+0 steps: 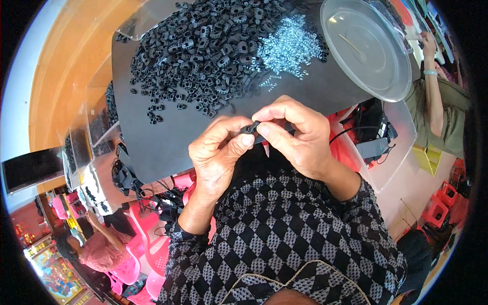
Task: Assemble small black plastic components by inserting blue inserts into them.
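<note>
My left hand (215, 151) and my right hand (302, 133) meet near the front edge of the dark table (147, 142). Between their thumbs and forefingers they pinch a small black plastic part (250, 128), largely covered by the fingertips. Whether a spring is inside it cannot be seen. Beyond my hands lies a big heap of similar black plastic parts (190, 53), some showing holes. A pile of small silvery coil springs (291, 46) rests against the heap's right side, with a few strays nearer me.
At the far right a round clear plastic tub (403, 84) holds a thin stick (351, 44). Bundled cables (152, 195) and pink chairs (147, 229) stand left below the table. One person (107, 244) sits at left, another (437, 107) at right. Red stools (441, 203) are farther right.
</note>
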`<state>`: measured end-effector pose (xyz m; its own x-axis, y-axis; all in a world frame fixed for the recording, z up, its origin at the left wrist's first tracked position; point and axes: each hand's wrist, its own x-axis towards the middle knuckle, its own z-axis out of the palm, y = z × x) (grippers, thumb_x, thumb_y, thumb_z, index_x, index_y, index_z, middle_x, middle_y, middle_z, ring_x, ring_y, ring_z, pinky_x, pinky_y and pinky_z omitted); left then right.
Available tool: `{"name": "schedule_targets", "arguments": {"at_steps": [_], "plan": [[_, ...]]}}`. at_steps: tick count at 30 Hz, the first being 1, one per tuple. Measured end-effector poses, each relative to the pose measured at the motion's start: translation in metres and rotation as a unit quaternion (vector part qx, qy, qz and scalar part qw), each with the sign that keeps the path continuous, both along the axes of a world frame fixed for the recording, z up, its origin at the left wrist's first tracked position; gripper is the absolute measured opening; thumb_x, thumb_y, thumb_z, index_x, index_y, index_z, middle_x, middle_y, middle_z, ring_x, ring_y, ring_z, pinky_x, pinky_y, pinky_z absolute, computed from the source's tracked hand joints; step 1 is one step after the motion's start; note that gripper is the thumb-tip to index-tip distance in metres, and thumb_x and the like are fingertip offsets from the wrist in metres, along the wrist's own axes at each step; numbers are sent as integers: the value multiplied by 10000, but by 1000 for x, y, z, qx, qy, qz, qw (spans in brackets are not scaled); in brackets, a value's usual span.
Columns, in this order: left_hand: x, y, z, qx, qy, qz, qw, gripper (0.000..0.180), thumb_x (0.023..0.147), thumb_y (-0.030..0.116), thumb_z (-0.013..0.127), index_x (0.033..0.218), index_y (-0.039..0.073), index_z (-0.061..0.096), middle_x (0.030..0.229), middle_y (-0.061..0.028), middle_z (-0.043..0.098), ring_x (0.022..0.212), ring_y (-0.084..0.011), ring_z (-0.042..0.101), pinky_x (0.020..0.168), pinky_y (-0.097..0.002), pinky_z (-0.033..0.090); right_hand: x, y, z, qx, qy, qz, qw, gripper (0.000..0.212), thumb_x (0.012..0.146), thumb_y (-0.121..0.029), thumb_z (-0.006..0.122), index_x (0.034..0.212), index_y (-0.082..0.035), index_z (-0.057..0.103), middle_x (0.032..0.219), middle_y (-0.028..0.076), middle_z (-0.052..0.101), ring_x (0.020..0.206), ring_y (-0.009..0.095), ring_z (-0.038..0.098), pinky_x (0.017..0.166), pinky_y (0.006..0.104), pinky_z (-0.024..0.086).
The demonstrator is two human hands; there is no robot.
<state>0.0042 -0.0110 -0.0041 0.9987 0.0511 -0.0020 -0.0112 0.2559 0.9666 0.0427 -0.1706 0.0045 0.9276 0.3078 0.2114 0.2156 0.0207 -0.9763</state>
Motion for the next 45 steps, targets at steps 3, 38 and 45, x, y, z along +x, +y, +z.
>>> {"name": "schedule_targets", "arguments": {"at_steps": [3,38,45], "plan": [[0,4,-2,73,-28,6,997,172,807,-5,688,973,-35,656,877,-40,615,746,-91,570,671,-209,473,1,3,-3,-49,-89,-14,995,160,796,51,651,951,17,637,814,53,600,673,90,551,578,218,440],[-11,7,0,116,-60,40,991,180,756,38,735,904,-41,670,821,-58,634,675,-108,558,603,-229,456,-3,12,4,-120,-96,23,988,184,738,75,654,890,-6,590,749,40,575,626,93,537,553,223,427],[-11,8,-3,244,-109,84,960,178,750,53,738,890,-31,668,782,-59,636,658,-117,568,595,-230,455,2,16,-2,-150,-217,20,964,196,716,78,660,872,-17,591,718,55,563,579,116,535,523,237,418]]}}
